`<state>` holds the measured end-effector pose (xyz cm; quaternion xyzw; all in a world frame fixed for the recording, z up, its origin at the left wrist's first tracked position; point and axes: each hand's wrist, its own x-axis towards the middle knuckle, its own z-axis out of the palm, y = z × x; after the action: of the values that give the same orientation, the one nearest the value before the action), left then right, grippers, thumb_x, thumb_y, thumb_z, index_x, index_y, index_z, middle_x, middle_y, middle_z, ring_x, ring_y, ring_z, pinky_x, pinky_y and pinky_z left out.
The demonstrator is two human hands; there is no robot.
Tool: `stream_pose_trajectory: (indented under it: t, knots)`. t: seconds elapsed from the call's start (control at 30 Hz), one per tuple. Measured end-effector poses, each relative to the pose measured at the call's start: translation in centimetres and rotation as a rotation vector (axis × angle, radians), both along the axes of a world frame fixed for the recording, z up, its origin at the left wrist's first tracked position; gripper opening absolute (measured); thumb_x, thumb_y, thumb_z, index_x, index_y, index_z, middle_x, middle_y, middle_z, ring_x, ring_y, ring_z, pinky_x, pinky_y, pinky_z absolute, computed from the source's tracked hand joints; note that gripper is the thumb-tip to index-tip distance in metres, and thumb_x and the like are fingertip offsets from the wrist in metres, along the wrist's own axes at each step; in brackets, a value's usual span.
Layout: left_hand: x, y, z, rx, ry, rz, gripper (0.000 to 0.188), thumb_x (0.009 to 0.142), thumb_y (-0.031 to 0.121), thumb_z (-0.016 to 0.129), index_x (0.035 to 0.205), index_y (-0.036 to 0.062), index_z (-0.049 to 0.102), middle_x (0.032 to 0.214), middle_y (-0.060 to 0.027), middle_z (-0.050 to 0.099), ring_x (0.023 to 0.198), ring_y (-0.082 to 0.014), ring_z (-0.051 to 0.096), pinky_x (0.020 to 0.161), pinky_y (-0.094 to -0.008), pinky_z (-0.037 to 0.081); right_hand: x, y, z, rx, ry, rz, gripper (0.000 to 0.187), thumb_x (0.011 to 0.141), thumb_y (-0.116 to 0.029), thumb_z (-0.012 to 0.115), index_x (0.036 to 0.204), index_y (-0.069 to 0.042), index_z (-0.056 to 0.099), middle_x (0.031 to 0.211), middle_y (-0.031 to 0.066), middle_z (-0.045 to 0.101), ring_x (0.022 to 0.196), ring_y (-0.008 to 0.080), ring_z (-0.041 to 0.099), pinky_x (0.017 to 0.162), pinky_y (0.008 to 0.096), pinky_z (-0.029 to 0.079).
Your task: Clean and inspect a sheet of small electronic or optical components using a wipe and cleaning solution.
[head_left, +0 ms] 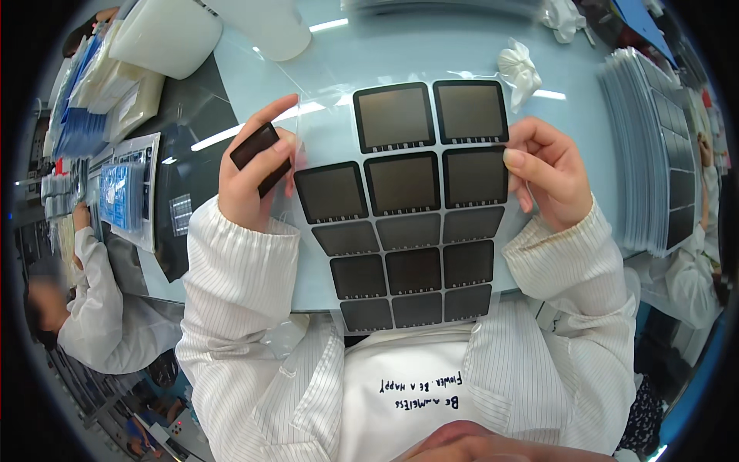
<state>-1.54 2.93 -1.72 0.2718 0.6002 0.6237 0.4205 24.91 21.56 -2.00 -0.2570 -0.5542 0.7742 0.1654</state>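
Pale table under a wide clear sheet, a hand at each side

Light blue-grey table (454, 46) spreads beneath the work, with a person in a white coat (96, 308) seated off to the left. Tilted above the near part of the table, a clear sheet (327, 127) carries dark rectangular panels (402, 182) in five rows: two in the top row, three in each of the others. Its upper left place shows clear film.

The left hand (254, 169) is closed around a small dark piece (256, 146), thumb across its face, just beside the sheet's left edge; whether it also grips the sheet, I cannot tell. The right hand (550, 173) pinches the right edge, thumb in front beside the second row.

Beyond lies a crumpled white tissue (519, 69); a tall stack of similar sheets (639, 154) stands at right.
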Motion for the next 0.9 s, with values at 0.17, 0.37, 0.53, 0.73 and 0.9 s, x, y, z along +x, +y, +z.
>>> stream_pose_trajectory:
  t: [0.17,0.37,0.53,0.73,0.9]
  knots:
    - [0.2,-0.4,0.2,0.03,-0.032,0.034,0.058,0.078,0.01,0.062,0.13,-0.0072,0.041,0.071,-0.0032,0.054,0.061,-0.0119,0.05,0.049,-0.0236,0.039,0.0,-0.4,0.3,0.043,-0.037,-0.001,0.012,0.085,-0.009,0.061,0.089,0.0,0.053,0.063,0.0048,0.057,0.04,0.0068,0.047,0.037,0.0175,0.035]
    - [0.3,-0.6,0.8,0.041,0.102,0.081,0.056,0.077,0.006,0.061,0.128,-0.0074,0.043,0.07,-0.0023,0.054,0.058,-0.0116,0.05,0.05,-0.024,0.038,0.3,-0.6,0.8,0.06,-0.027,-0.02,0.013,0.084,-0.008,0.062,0.09,0.0,0.053,0.062,0.0051,0.057,0.041,0.0078,0.05,0.035,0.0183,0.036]
    - [0.5,-0.6,0.5,0.005,0.189,0.108,0.056,0.08,0.009,0.059,0.131,-0.0053,0.042,0.07,-0.0016,0.051,0.058,-0.0085,0.045,0.05,-0.0203,0.034,0.1,-0.8,0.5,0.073,-0.009,-0.048,0.013,0.083,-0.007,0.062,0.09,0.0,0.054,0.061,0.0056,0.057,0.041,0.0087,0.051,0.035,0.0183,0.037]
    - [0.6,-0.6,0.3,-0.009,0.214,0.123,0.055,0.079,0.01,0.06,0.129,-0.0047,0.044,0.071,-0.0009,0.05,0.059,-0.0086,0.045,0.051,-0.0207,0.035,0.1,-0.6,0.8,0.092,-0.029,-0.019,0.012,0.083,-0.007,0.063,0.087,0.0,0.054,0.061,0.0063,0.058,0.041,0.0088,0.051,0.036,0.0191,0.038]
    - [0.5,-1.2,0.0,0.107,0.454,0.153,0.043,0.08,0.007,0.063,0.121,-0.0012,0.052,0.073,-0.0022,0.057,0.061,-0.0093,0.05,0.054,-0.0216,0.04,-0.1,-0.9,0.7,0.137,-0.072,-0.055,0.012,0.083,-0.009,0.063,0.084,0.0,0.055,0.061,0.0064,0.058,0.041,0.0086,0.05,0.037,0.0192,0.038]
